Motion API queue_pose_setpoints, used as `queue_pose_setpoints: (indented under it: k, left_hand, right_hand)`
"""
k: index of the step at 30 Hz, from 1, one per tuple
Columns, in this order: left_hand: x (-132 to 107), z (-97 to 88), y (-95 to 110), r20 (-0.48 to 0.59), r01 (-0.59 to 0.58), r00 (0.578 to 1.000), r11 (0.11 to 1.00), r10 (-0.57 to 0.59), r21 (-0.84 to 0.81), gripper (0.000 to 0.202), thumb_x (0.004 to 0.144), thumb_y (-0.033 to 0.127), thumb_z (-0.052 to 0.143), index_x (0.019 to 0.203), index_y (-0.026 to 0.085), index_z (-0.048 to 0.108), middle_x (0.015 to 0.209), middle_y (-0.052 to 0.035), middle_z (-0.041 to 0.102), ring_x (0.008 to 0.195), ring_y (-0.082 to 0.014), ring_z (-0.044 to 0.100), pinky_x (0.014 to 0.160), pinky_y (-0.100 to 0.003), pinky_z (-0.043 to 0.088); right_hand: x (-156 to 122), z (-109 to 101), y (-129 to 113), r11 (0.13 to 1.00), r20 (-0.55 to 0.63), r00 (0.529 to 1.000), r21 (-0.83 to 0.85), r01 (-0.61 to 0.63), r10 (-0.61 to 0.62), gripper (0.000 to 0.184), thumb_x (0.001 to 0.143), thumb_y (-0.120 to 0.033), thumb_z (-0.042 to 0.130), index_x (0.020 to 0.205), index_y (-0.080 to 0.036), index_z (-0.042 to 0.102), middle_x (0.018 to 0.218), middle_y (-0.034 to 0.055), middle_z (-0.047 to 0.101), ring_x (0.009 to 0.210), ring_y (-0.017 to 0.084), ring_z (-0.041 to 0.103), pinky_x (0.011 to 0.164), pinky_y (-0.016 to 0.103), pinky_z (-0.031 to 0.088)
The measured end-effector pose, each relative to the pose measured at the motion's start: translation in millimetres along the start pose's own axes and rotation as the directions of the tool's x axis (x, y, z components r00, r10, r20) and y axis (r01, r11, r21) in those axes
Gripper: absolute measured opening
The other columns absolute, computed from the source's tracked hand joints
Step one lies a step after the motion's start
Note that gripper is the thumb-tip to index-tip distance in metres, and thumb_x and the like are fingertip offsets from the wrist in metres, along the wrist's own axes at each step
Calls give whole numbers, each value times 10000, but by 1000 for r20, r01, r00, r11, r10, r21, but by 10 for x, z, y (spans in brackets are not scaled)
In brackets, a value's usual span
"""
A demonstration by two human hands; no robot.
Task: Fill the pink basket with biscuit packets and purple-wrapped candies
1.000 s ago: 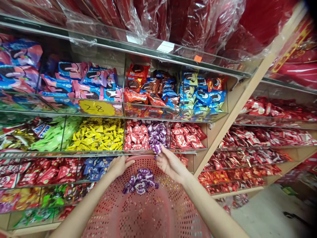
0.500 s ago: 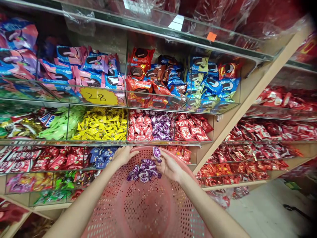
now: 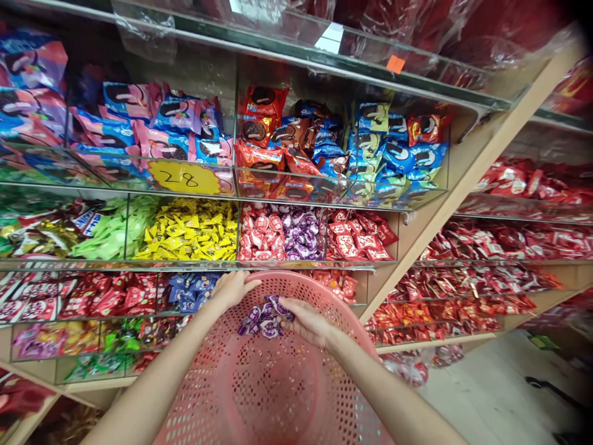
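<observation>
A pink perforated plastic basket [image 3: 287,395] is tilted towards me below the shelves. My left hand [image 3: 234,289] is closed over its far rim, left of the middle. Inside, against the far wall, lies a small pile of purple-and-white wrapped candies [image 3: 262,321]. My right hand [image 3: 308,320] reaches into the basket from the right, its fingers closed on a purple candy at the pile's right side. The fingers partly cover that candy. More purple candies [image 3: 303,235] fill a shelf compartment just beyond the rim, beside red-and-white wrapped candies [image 3: 262,233].
Yellow-wrapped candies [image 3: 189,232] lie left on the same shelf, red packets [image 3: 359,238] right. Packaged cookies [image 3: 278,161] fill the glass-fronted shelf above, with a yellow "28" tag [image 3: 184,178]. A slanting wooden panel [image 3: 456,179] divides off more red candy shelves.
My right hand has come down from near the rim to the candy pile, bringing the purple candy it held up. The left hand stays on the rim.
</observation>
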State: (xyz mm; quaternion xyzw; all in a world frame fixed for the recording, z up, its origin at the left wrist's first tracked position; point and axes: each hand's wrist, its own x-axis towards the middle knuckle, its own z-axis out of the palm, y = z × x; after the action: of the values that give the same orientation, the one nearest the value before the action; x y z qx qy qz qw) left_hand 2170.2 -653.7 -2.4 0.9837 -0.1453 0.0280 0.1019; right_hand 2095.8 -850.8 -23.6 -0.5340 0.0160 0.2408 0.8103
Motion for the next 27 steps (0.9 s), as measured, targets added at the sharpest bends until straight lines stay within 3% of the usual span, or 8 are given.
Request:
queue_pose_setpoints:
  k: [4,7,9,12,14,16,22,27]
  left_hand:
    - [13,1,-1,-10,-7,1000,1000,7,4,565,797,645,256,924,214,600,917,-105,661,885,-258,608,711,-307,423]
    - [20,0,4,-10,-11,1000,1000,11,8,558,796,643,266,921,213,599,912,-102,662,886,-249,608,714,-298,423]
    - [19,-8,13,-4,-10,1000,1000,10,10,556,797,641,269,914,210,600,910,-102,663,885,-246,608,719,-299,423]
    - [11,-26,29,-4,-2,1000,1000,2,12,543,798,633,281,901,206,600,910,-103,661,886,-250,607,712,-299,424]
    - [4,-35,37,-5,3,1000,1000,-3,12,530,802,623,290,898,203,597,913,-105,659,887,-254,607,707,-299,424]
    - [-1,-40,43,-6,5,1000,1000,-5,15,521,806,613,294,898,198,595,911,-108,659,884,-259,608,706,-305,425]
    - [8,-35,50,-4,9,1000,999,-9,36,513,812,600,300,904,189,593,926,-121,657,895,-268,607,717,-314,427]
    - [27,-11,33,-3,4,1000,998,-4,60,533,812,606,288,920,184,596,940,-129,651,904,-265,603,732,-316,423]
  right_hand:
    - [54,-30,143,964,6,989,-220,147,-150,472,567,-281,748,981,-173,547,834,-7,612,682,90,561,663,229,450]
    - [102,-79,229,845,-17,955,-471,254,-297,458,618,-313,709,997,-194,481,744,-35,582,627,99,531,585,228,424]
    - [109,-103,245,691,14,926,-662,291,-377,379,675,-319,664,982,-205,474,718,-39,567,623,107,517,582,234,411]
    - [94,-95,223,344,110,858,-885,314,-502,300,718,-311,633,982,-222,522,867,7,556,796,150,519,703,279,415]
    - [94,-63,208,137,172,813,-946,293,-556,302,710,-308,648,987,-232,556,962,38,514,919,182,480,791,310,396]
    - [115,-30,210,11,209,799,-965,260,-564,317,720,-321,641,1017,-240,565,981,53,488,950,197,454,814,325,387]
    - [186,-42,292,-144,212,801,-977,158,-560,413,764,-359,585,1157,-262,503,974,60,479,934,203,445,791,332,390]
    - [192,-79,330,-177,203,797,-977,122,-570,367,779,-315,572,1136,-258,511,963,53,481,915,194,454,773,315,403]
